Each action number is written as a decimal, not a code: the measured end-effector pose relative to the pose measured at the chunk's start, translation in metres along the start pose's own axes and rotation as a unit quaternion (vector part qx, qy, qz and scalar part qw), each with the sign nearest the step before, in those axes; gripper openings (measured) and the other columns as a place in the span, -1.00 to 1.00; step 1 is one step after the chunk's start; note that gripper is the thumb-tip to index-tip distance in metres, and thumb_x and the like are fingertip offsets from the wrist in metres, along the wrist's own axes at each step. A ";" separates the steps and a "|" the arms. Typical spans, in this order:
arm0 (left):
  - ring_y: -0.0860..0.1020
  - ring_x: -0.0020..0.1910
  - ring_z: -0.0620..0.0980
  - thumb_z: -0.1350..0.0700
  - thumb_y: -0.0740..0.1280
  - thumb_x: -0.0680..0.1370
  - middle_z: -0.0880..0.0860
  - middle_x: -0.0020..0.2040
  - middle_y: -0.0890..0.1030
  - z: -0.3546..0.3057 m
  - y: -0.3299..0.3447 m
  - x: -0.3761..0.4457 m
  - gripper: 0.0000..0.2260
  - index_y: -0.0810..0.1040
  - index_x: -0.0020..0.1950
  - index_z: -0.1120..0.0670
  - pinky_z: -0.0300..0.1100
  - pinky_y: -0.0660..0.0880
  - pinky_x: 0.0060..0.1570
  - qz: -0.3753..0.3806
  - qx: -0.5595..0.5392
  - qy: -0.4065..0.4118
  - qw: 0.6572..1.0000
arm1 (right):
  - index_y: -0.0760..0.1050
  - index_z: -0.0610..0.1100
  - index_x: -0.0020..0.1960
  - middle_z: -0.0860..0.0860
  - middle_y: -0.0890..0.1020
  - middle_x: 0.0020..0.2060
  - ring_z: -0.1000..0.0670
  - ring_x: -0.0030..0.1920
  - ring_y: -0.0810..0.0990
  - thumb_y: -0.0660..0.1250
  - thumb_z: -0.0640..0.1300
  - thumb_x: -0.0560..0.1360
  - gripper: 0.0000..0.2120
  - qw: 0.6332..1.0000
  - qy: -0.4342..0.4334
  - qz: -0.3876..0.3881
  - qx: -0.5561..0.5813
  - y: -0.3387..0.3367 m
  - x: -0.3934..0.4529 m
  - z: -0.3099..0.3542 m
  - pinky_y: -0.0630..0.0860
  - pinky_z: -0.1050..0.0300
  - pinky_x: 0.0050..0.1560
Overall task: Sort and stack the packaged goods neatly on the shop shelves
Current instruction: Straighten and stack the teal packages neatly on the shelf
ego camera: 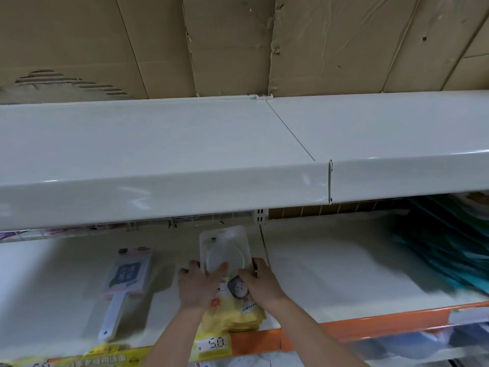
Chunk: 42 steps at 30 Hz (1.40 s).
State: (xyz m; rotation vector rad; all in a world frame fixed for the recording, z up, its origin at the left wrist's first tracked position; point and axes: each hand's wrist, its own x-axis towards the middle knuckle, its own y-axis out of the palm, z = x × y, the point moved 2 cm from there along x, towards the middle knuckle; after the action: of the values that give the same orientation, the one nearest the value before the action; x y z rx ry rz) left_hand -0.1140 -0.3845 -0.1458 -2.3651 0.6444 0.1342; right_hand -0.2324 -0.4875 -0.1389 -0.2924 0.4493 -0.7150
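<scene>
A clear plastic blister pack [225, 247] with a round shape inside lies on the middle shelf [330, 282], above a stack of yellow packets [232, 313]. My left hand [197, 283] holds the pack's lower left corner, thumb laid across its front. My right hand [260, 279] holds its lower right edge, fingers curled at the side. A cartoon picture [238, 287] on the top yellow packet shows between my hands.
A pink packaged tool with a white handle [124, 284] lies to the left on the same shelf. Teal packages [447, 242] lean at the right. A bare white upper shelf [185, 144] overhangs. An orange price rail [357, 329] with a "5.0" tag [213, 344] runs along the front edge.
</scene>
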 end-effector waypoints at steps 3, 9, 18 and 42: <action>0.47 0.08 0.16 -0.44 0.30 0.16 0.13 0.02 0.46 -0.002 -0.006 0.003 -0.23 0.43 0.10 0.13 -0.03 0.45 0.04 0.017 0.009 0.015 1.000 | 0.38 -0.11 0.16 -0.03 0.53 0.00 -0.04 0.04 0.55 0.24 0.09 0.52 -0.67 1.000 0.008 -0.013 -0.027 0.003 -0.001 0.001 0.47 0.10 -0.04; 0.50 0.03 0.17 -0.29 0.41 0.38 0.14 0.04 0.43 -0.002 -0.005 0.003 -0.45 0.38 0.09 0.10 0.02 0.49 0.05 0.032 0.035 0.013 0.999 | 0.39 -0.12 0.11 -0.01 0.53 -0.09 -0.04 -0.03 0.54 0.26 0.10 0.51 -0.67 0.999 0.016 -0.027 -0.022 0.002 -0.004 0.000 0.42 0.10 -0.08; 0.41 0.21 0.22 -0.30 0.29 0.39 0.18 0.24 0.42 -0.033 -0.001 -0.006 -0.32 0.34 0.35 0.10 0.05 0.40 0.14 -0.077 0.146 0.053 0.985 | 0.23 -0.01 0.47 -0.02 0.40 0.38 -0.02 0.28 0.47 0.25 0.17 0.53 -0.42 0.999 -0.019 -0.042 0.007 -0.044 -0.011 -0.009 0.42 0.16 0.20; 0.60 0.01 -0.03 -0.08 0.28 0.57 0.03 0.01 0.65 -0.307 0.290 -0.170 -0.78 0.62 0.02 0.02 -0.24 0.46 -0.11 0.156 -0.214 0.181 0.947 | 0.56 -0.21 -0.02 -0.23 0.62 -0.10 -0.25 -0.02 0.55 0.12 0.04 0.51 -0.63 0.870 -0.138 -0.445 -0.161 -0.527 -0.036 -0.089 0.35 0.07 -0.15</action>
State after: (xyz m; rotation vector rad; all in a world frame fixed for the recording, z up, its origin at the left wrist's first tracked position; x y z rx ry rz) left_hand -0.4252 -0.6983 -0.0359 -2.7109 1.2805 -0.0307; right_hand -0.5963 -0.8526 0.0085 -0.9410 0.1301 -1.4775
